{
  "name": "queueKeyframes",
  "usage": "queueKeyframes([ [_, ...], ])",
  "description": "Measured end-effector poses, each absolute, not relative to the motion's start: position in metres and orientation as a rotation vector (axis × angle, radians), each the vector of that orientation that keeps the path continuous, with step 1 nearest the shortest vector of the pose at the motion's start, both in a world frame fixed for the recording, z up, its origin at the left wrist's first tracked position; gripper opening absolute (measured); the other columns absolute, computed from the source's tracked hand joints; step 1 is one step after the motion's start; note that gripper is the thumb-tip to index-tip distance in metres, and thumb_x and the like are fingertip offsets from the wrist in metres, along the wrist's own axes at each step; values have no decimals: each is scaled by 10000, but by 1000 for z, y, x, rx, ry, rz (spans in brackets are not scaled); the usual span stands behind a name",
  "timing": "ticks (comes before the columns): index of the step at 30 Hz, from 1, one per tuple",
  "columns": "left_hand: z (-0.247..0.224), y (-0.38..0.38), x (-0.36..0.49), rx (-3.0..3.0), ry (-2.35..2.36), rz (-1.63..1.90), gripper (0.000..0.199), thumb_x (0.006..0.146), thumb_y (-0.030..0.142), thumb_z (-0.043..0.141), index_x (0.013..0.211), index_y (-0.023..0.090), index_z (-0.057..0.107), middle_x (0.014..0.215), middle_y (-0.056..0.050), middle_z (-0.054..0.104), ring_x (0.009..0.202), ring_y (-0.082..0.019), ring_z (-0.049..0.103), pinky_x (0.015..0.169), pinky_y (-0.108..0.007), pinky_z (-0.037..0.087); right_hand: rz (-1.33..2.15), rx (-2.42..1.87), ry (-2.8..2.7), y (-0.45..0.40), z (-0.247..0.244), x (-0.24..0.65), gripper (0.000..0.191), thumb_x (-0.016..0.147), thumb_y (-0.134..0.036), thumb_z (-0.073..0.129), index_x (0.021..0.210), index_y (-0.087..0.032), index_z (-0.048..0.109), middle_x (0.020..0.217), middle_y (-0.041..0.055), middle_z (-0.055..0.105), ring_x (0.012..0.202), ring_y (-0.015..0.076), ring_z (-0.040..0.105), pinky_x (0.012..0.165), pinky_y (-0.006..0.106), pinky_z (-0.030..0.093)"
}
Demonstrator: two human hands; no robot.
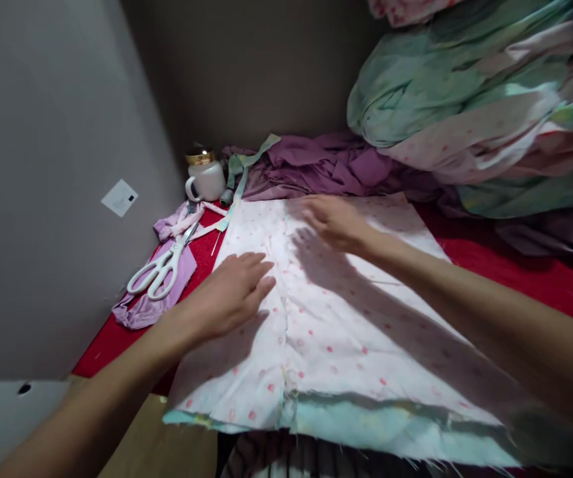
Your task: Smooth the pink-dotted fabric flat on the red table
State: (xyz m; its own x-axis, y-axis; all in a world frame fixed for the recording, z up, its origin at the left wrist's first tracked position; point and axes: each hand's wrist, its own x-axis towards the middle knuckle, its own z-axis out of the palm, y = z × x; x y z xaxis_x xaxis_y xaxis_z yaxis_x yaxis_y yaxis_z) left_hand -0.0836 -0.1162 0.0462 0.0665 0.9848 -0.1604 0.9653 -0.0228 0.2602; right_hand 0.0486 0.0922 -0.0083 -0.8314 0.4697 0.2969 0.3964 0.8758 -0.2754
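Note:
A white cloth with small pink dots lies spread flat on a red surface, with a pale green layer showing along its near frayed edge. My left hand rests palm down on the cloth's left part, fingers together and flat. My right hand lies flat on the cloth farther back, near its far edge. Neither hand grips anything.
White scissors lie on a lilac scrap at the left. A white mug with a gold-lidded item stands in the corner by a green measuring tape. Purple cloth and a tall pile of green and pink fabrics fill the back right.

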Motion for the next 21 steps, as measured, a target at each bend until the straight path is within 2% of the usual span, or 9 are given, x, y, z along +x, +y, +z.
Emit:
queueKeyframes([
  [3,25,-136,-66,2117,1834,-57,499,948,373,256,1376,142,367,1470,-144,312,1377,-285,224,1110,-535,198,444,-336,-2846,56,-19,10,473,974,-369,304,1334,-107,466,1404,120,428,1297,208,376,1045,338,303],
  [6,8,-154,-50,2218,1707,-136,574,927,424,330,1435,170,250,1513,-161,155,1399,-318,113,1112,-577,129,466,-329,-2979,40,-37,-4,549,973,-453,269,1426,-151,338,1496,90,265,1379,218,218,1111,426,184],
  [9,5,-167,-43,2284,1615,-126,624,905,479,377,1444,204,224,1518,-160,118,1398,-337,84,1105,-603,107,466,-367,-2994,41,-46,-4,573,966,-490,242,1447,-183,295,1514,61,212,1392,219,177,1124,461,141],
  [13,24,-179,-52,2320,1416,-37,582,911,398,408,1439,221,237,1505,-126,224,1390,-302,176,1113,-569,177,474,-359,-3016,45,-45,-3,580,968,-493,227,1453,-178,279,1517,64,199,1392,217,175,1120,469,152],
  [16,45,-195,-65,2289,1546,291,531,911,343,427,1412,246,281,1483,-87,308,1373,-242,258,1117,-464,269,503,-351,-3016,41,-39,1,569,973,-461,261,1442,-140,290,1511,103,215,1389,218,186,1115,477,150],
  [18,53,-211,-68,2238,1727,518,485,887,304,480,1355,266,359,1419,-66,411,1328,-220,343,1103,-406,315,509,-387,-2942,33,-29,11,518,964,-390,339,1395,-105,367,1471,140,310,1358,230,264,1104,472,183],
  [21,48,-232,-59,2231,1801,677,356,853,246,508,1209,254,491,1248,-73,548,1212,-228,466,1041,-384,389,512,-382,-2794,11,-3,44,365,900,-247,465,1224,-98,544,1286,148,535,1177,240,486,1008,409,347],
])
